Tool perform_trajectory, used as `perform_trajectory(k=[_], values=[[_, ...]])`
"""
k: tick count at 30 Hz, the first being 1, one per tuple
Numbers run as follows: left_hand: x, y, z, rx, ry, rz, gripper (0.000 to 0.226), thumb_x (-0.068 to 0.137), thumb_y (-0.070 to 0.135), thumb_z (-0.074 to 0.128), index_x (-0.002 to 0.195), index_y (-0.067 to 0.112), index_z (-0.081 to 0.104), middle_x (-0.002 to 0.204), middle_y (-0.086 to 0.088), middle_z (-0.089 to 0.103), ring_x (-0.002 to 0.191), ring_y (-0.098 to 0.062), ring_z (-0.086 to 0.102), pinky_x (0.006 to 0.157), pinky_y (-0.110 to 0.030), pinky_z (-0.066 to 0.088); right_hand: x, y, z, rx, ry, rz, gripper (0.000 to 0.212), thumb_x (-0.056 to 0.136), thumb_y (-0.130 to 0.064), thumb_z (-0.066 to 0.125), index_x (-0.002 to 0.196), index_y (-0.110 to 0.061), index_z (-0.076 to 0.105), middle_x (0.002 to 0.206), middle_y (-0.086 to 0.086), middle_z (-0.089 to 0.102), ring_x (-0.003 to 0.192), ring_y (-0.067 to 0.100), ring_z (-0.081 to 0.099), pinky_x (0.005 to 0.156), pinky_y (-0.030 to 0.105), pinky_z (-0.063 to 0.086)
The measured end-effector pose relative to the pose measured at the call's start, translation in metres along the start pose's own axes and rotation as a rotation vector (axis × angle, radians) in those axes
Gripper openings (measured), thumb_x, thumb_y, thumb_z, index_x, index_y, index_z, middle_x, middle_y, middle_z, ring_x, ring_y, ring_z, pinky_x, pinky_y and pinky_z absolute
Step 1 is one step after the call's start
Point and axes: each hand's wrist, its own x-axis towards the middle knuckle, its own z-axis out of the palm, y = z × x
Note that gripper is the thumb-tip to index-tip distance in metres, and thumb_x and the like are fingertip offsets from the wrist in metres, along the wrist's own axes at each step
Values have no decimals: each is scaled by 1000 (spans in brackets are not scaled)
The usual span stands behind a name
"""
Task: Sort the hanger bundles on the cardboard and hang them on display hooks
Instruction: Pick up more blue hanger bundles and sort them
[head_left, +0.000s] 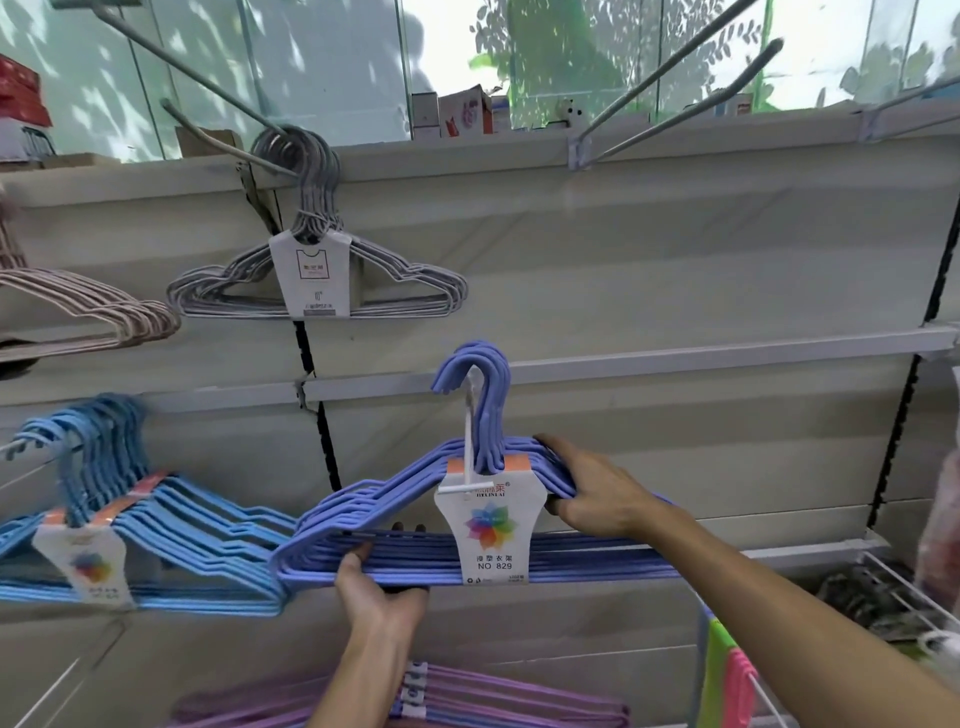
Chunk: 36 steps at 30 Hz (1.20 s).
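Both forearms reach up from the bottom edge; left hand (382, 587) grips the bottom bars of the periwinkle hanger bundle (363, 509), right hand (597, 493) curls over its right shoulder. Bundle is coated wire, banded by a white card label (491, 530), its hooks over a white display hook (470, 415) on the panel wall. Light-blue bundle (171, 525) hangs left; grey wire bundle (317, 275) above; purple bundle (493, 696) below.

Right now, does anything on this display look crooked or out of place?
The periwinkle hanger bundle in both hands sits tilted, left end low. Its hook tops look threaded on a white display hook.
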Motion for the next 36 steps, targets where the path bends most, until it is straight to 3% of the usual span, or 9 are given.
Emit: perform_trajectory(k=[8, 13, 19, 26, 31, 34, 36], values=[[33, -5, -9, 18, 78, 15, 23, 89, 24, 50, 110, 19, 58, 106, -8, 61, 91, -30, 61, 97, -52, 48, 16, 12, 18, -15, -24, 2, 83, 84, -29, 62, 155, -32, 19, 145, 0, 51, 121, 23, 55, 96, 39, 48], [44, -10, -15, 22, 109, 23, 19, 93, 27, 46, 102, 18, 60, 94, -8, 62, 90, -30, 60, 99, -52, 47, 23, 19, 27, -32, -58, -16, 87, 80, -27, 62, 154, -36, 17, 147, -1, 50, 125, 24, 53, 97, 39, 47], [54, -6, -18, 10, 89, 3, 25, 92, 28, 49, 109, 16, 63, 98, -9, 65, 92, -30, 62, 82, -48, 51, 29, 22, 37, -52, -88, -35, 93, 82, -30, 64, 157, -32, 8, 155, 3, 37, 135, 25, 43, 108, 39, 40], [58, 1, -22, 14, 81, -23, 36, 90, 30, 55, 124, 19, 63, 107, -8, 66, 102, -30, 63, 75, -48, 52, 28, 22, 46, -32, -77, -31, 95, 87, -35, 65, 157, -35, 2, 158, 1, 33, 139, 22, 39, 113, 40, 36], [56, 4, -23, 53, 92, -60, 29, 93, 33, 55, 119, 22, 64, 119, -8, 65, 104, -29, 62, 81, -49, 50, 17, 20, 51, -50, 21, -33, 90, 87, -37, 66, 158, -32, 10, 161, -6, 27, 143, 19, 35, 116, 39, 33], [56, 4, -26, 107, 106, -65, 19, 94, 32, 57, 108, 23, 64, 123, -7, 63, 109, -29, 60, 97, -51, 48, 8, 17, 51, -70, 80, -28, 85, 88, -35, 67, 157, -26, 19, 159, -6, 30, 142, 17, 35, 117, 34, 32], [54, 5, -27, 110, 111, -91, 20, 94, 32, 59, 112, 22, 64, 126, -8, 61, 114, -29, 58, 103, -51, 45, 0, 15, 50, -46, 111, -7, 82, 88, -35, 68, 156, -23, 24, 157, -5, 33, 141, 15, 36, 116, 32, 33]])
